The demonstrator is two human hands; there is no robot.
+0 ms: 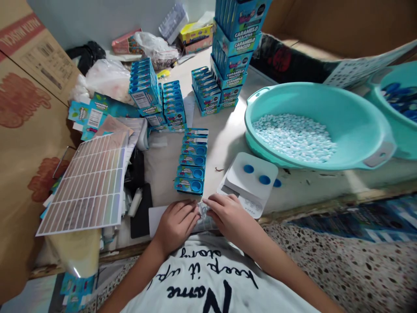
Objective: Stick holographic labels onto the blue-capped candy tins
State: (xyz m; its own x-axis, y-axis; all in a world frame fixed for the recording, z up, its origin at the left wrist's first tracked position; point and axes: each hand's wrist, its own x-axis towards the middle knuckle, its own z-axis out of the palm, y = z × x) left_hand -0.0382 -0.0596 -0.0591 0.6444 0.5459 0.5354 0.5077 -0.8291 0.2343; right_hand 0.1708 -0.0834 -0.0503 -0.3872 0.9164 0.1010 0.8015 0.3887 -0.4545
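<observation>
A pale strip of sheet (157,222) lies along the table's front edge, with a greyish, clear-looking part (206,221) between my hands. My left hand (177,222) rests on it with the fingers stretched side by side. From the right, my right hand (226,213) comes in, its fingertips drawn together over the sheet; anything pinched there is too small to make out. Just beyond stands a row of small blue candy boxes (192,161). The nearer ones show round blue caps, while the far two carry whitish strips. Beside my right hand is a white scale (241,182) with blue caps (264,179).
A turquoise tub (361,130) holds pale candies (293,137); another tub (405,126) behind contains blue pieces. Stacked blue boxes (233,56) tower at the back. To the left are a label sheet (87,182), a dark flat object (143,213) and a large carton (29,108).
</observation>
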